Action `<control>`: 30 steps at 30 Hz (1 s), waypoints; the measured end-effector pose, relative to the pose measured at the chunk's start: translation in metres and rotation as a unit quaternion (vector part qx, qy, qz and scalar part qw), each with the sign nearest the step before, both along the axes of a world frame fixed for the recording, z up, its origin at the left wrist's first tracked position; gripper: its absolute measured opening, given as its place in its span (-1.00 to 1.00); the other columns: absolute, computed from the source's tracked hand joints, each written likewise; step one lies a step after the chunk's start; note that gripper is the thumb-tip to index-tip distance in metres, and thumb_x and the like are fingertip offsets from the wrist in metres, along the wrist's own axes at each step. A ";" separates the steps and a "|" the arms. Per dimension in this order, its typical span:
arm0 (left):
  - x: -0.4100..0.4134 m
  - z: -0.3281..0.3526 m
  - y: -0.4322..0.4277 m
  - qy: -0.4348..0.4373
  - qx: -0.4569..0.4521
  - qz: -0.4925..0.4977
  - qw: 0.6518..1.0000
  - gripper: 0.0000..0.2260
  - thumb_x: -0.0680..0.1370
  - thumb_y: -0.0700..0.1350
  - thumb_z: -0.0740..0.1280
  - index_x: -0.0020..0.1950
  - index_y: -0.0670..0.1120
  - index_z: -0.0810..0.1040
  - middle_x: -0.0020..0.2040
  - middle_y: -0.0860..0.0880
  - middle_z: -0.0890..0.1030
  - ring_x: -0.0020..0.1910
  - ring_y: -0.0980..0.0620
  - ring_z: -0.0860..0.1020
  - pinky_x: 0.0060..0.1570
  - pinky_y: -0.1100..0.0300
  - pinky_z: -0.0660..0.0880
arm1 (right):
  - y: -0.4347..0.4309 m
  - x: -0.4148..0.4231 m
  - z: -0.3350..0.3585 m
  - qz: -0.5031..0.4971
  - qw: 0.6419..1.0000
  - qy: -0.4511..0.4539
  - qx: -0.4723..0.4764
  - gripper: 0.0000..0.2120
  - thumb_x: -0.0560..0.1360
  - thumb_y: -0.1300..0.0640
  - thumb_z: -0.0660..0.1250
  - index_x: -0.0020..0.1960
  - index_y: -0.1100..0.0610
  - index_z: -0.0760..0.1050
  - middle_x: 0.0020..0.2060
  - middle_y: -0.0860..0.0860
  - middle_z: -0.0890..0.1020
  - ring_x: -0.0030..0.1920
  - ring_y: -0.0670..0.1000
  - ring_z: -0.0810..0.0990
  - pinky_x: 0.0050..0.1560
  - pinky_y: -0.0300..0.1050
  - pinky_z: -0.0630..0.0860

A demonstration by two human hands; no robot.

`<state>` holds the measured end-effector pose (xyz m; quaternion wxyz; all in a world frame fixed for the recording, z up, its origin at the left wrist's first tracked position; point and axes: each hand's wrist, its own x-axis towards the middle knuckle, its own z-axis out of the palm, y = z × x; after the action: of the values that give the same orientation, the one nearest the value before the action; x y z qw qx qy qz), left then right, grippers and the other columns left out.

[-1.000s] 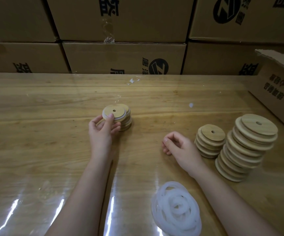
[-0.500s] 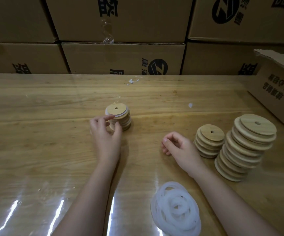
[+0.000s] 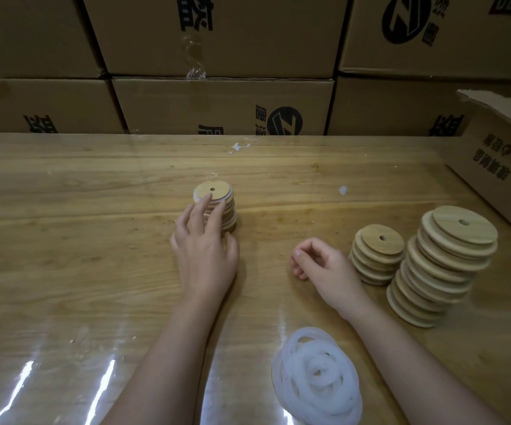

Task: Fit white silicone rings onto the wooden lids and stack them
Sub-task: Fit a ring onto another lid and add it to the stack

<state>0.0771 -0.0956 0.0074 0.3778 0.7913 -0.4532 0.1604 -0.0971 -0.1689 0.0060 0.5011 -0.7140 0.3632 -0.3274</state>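
Note:
A small stack of wooden lids with white rings (image 3: 219,204) stands mid-table. My left hand (image 3: 205,250) lies against its near side, fingertips resting on the top lid and fingers apart, gripping nothing. My right hand (image 3: 321,265) rests on the table with loosely curled fingers and holds nothing. To its right stand a short stack of bare wooden lids (image 3: 377,254) and a taller leaning stack (image 3: 441,265). A pile of white silicone rings (image 3: 317,377) lies near the front edge between my forearms.
The glossy wooden table (image 3: 79,240) runs back to a wall of stacked cardboard boxes (image 3: 223,105). An open cardboard box (image 3: 499,161) sits on the table at the far right. Small white scraps (image 3: 343,189) lie behind the stacks.
My left hand set the ringed lid squarely on the small stack and shifted right, its fingers now spread over the top. My right hand stayed put.

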 end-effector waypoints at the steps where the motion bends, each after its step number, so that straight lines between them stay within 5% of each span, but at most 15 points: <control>1: -0.002 0.001 0.000 -0.005 -0.013 -0.009 1.000 -0.58 0.38 -0.25 0.38 0.23 -0.08 0.53 0.34 -0.02 0.45 0.28 -0.19 0.36 0.15 -0.13 0.34 | 0.000 0.000 0.000 -0.003 1.000 0.003 -0.003 -0.87 0.52 0.22 0.28 -0.20 0.11 0.52 -0.38 -0.07 0.61 -0.29 -0.02 0.59 -0.22 -0.17 0.52; 5: -0.006 0.002 -0.001 -0.003 -0.045 -0.115 0.992 -0.80 0.44 -0.23 0.28 0.03 -0.14 0.59 0.05 -0.04 0.61 0.00 -0.11 0.52 0.01 -0.01 0.44 | 0.007 0.000 0.000 -0.049 0.979 0.063 -0.190 -0.89 0.51 0.16 0.27 -0.19 0.09 0.49 -0.29 -0.07 0.57 -0.23 -0.08 0.54 -0.15 -0.19 0.45; 9: -0.010 0.001 0.002 0.137 0.064 -0.220 0.964 -0.85 0.52 -0.22 0.29 0.02 -0.04 0.59 -0.28 0.04 0.64 -0.29 0.06 0.57 -0.15 0.04 0.52 | 0.014 0.000 0.002 -0.150 0.858 0.202 -0.447 -0.89 0.45 0.10 0.26 -0.14 0.09 0.53 -0.17 -0.03 0.57 -0.07 0.02 0.54 0.25 0.04 0.27; 11: -0.011 0.000 0.003 0.139 0.082 -0.226 0.961 -0.86 0.52 -0.21 0.29 0.00 -0.03 0.60 -0.30 0.04 0.65 -0.27 0.03 0.59 -0.15 0.04 0.52 | 0.012 -0.002 0.004 -0.188 0.818 0.281 -0.465 -0.88 0.39 0.16 0.36 -0.08 0.10 0.57 -0.02 0.06 0.58 0.10 0.13 0.52 0.35 0.32 0.16; 14: -0.011 0.002 0.003 0.141 0.079 -0.225 0.961 -0.86 0.52 -0.21 0.29 -0.02 -0.03 0.61 -0.29 0.03 0.66 -0.26 0.02 0.59 -0.16 0.04 0.51 | 0.010 -0.008 0.007 -0.208 0.782 0.378 -0.450 -0.77 0.36 0.26 0.37 0.01 0.13 0.58 0.19 0.19 0.51 0.31 0.24 0.41 0.33 0.46 0.04; 19: -0.011 0.001 0.002 0.151 0.089 -0.216 0.961 -0.86 0.52 -0.19 0.29 -0.03 0.01 0.61 -0.29 0.03 0.65 -0.25 0.00 0.59 -0.14 0.03 0.51 | 0.005 -0.013 0.010 -0.202 0.775 0.481 -0.357 -0.65 0.53 0.20 0.13 0.30 0.03 0.42 0.48 0.17 0.15 0.48 0.22 0.08 0.38 0.37 -0.16; 23: -0.014 0.000 0.000 0.189 0.107 -0.201 0.955 -0.86 0.53 -0.20 0.28 -0.03 -0.02 0.60 -0.27 0.03 0.66 -0.26 0.04 0.58 -0.15 0.11 0.50 | 0.005 -0.016 0.012 -0.200 0.799 0.429 -0.372 -0.74 0.49 0.28 0.27 0.15 0.14 0.54 0.40 0.22 0.33 0.32 0.23 0.40 0.31 0.20 0.23; 26: -0.030 0.005 -0.003 0.364 0.056 -0.228 0.901 -0.86 0.57 -0.27 0.22 -0.03 -0.13 0.57 -0.29 -0.03 0.63 -0.46 0.12 0.51 -0.40 0.25 0.42 | 0.005 -0.017 0.012 -0.201 0.809 0.367 -0.412 -0.76 0.39 0.36 0.32 0.03 0.21 0.59 0.29 0.26 0.46 0.16 0.24 0.54 0.22 0.14 0.39; 30: -0.054 0.013 -0.003 0.527 -0.022 -0.261 0.808 -0.88 0.61 -0.23 0.19 0.00 -0.13 0.52 -0.26 -0.06 0.61 -0.48 0.14 0.52 -0.52 0.33 0.41 | 0.010 -0.016 0.018 -0.157 0.830 0.279 -0.457 -0.62 0.42 0.25 0.04 0.01 0.23 0.60 0.20 0.23 0.53 0.12 0.23 0.56 0.17 0.13 0.45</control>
<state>0.0233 -0.0985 0.0203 0.6033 0.5974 -0.3705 -0.3767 -0.1126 -0.1589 0.0243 -0.0633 -0.8558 0.4035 -0.3175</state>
